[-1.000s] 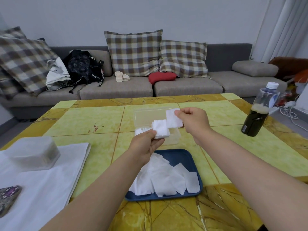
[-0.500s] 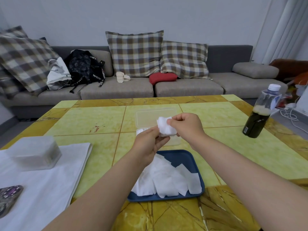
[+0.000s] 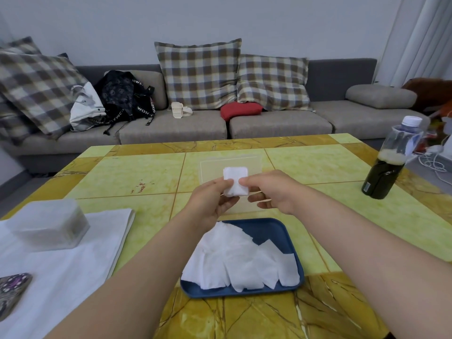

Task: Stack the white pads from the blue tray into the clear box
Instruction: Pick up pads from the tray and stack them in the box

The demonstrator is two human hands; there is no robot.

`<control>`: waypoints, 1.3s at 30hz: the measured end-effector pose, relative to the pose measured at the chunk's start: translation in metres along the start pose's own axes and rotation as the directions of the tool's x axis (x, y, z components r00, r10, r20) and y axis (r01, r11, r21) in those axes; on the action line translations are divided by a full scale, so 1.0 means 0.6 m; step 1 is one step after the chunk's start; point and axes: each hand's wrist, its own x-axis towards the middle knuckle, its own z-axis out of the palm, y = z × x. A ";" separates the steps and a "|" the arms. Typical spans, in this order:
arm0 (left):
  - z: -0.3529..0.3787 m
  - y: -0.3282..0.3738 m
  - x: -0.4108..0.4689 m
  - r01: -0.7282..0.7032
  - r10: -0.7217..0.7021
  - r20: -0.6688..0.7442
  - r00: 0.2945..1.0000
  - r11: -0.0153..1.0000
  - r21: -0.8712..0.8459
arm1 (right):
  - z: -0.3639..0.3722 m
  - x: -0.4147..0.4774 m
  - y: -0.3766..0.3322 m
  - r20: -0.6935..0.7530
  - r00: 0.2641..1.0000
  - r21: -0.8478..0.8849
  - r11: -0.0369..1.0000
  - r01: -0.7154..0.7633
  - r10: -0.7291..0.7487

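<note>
I hold a small stack of white pads (image 3: pixel 236 181) between my two hands, above the clear box (image 3: pixel 230 167), which stands on the table (image 3: pixel 137 172) just behind the blue tray (image 3: pixel 271 231). My left hand (image 3: pixel 211 201) pinches the left edge of the stack with thumb and fingers closed on it, and my right hand (image 3: pixel 271 192) presses the right edge with the thumb on top, so both hands are closed on the same pads. I think the step in hand is to square the pads into a neat pile before they go into the box. The next move, as I judge it, needs me to lower the pile flat into the box and to let go without the soft pads sliding apart. Many loose pads (image 3: pixel 239 263) are lying in the tray, overlapped and not in order, so most of the work is not yet done. Both my forearms reach forward over the tray, wrists nearly level and the hands close together.
</note>
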 end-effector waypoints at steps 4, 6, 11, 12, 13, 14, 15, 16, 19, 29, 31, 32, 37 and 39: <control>0.003 0.013 0.013 -0.105 0.117 -0.025 0.993 0.954 0.282 | 0.000 0.025 -0.007 -0.075 0.993 0.010 0.996 0.094 -0.093; -0.004 0.018 0.026 -0.204 0.259 -0.053 0.964 0.856 0.476 | 0.002 0.038 -0.008 -0.110 0.984 -0.042 0.990 0.134 -0.138; -0.061 0.008 0.071 -0.277 0.466 0.149 0.872 0.219 0.936 | 0.003 0.085 0.011 -0.257 0.932 -0.444 0.888 0.121 -0.255; -0.071 0.002 0.078 -0.279 0.430 0.192 0.882 0.147 0.949 | 0.005 0.094 0.013 -0.248 0.933 -0.498 0.860 0.108 -0.261; -0.080 -0.004 0.083 -0.289 0.391 0.230 0.891 0.097 0.952 | 0.008 0.102 0.015 -0.226 0.937 -0.556 0.825 0.101 -0.267; -0.085 -0.008 0.086 -0.300 0.354 0.263 0.897 0.054 0.952 | 0.011 0.108 0.015 -0.208 0.941 -0.612 0.786 0.087 -0.267; -0.089 -0.012 0.088 -0.313 0.334 0.290 0.897 0.013 0.950 | 0.016 0.111 0.013 -0.199 0.947 -0.664 0.745 0.060 -0.254; -0.092 -0.014 0.090 -0.323 0.331 0.310 0.891 -0.017 0.946 | 0.021 0.113 0.012 -0.193 0.951 -0.713 0.701 0.033 -0.241; -0.101 -0.018 0.097 -0.351 0.368 0.339 0.866 -0.037 0.936 | 0.040 0.114 0.006 -0.210 0.954 -0.826 0.560 -0.057 -0.212; -0.101 -0.031 0.093 -0.403 0.416 0.459 0.785 -0.220 0.888 | 0.077 0.135 -0.003 -0.132 0.989 -0.591 0.806 -0.023 -0.069; -0.092 -0.029 0.091 -0.438 0.382 0.479 0.790 -0.194 0.878 | 0.070 0.132 -0.002 -0.144 0.989 -0.517 0.855 -0.044 -0.036; -0.088 -0.030 0.091 -0.453 0.335 0.486 0.807 -0.177 0.874 | 0.068 0.130 -0.001 -0.144 0.989 -0.471 0.880 -0.050 -0.021; -0.087 -0.048 0.092 -0.445 0.138 0.509 0.849 -0.331 0.832 | 0.066 0.118 0.012 -0.041 0.999 -0.393 0.919 -0.031 0.016; -0.084 -0.048 0.090 -0.426 0.119 0.496 0.860 -0.367 0.827 | 0.061 0.116 0.017 -0.020 1.000 -0.401 0.916 0.001 -0.010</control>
